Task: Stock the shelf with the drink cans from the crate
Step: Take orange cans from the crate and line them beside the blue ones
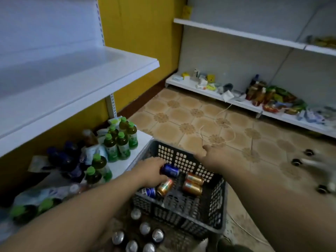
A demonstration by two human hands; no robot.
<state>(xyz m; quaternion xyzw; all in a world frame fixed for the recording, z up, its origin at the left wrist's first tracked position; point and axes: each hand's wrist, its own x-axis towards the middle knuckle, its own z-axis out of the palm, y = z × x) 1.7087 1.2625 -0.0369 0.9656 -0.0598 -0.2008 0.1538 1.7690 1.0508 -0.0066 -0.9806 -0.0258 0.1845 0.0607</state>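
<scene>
Upright cans [145, 229] stand nearest; left hand [151, 171] grips a blue can [170, 170] in the crate [217, 202], right hand [209, 154] curled on its far rim.

Small shop, partly stocked. White metal display shelving [78, 70] on slotted uprights lines yellow walls; green-capped bottled drinks [120, 140] grouped on low shelf, packaged snacks [276, 100] opposite, patterned tile floor [190, 120].
</scene>
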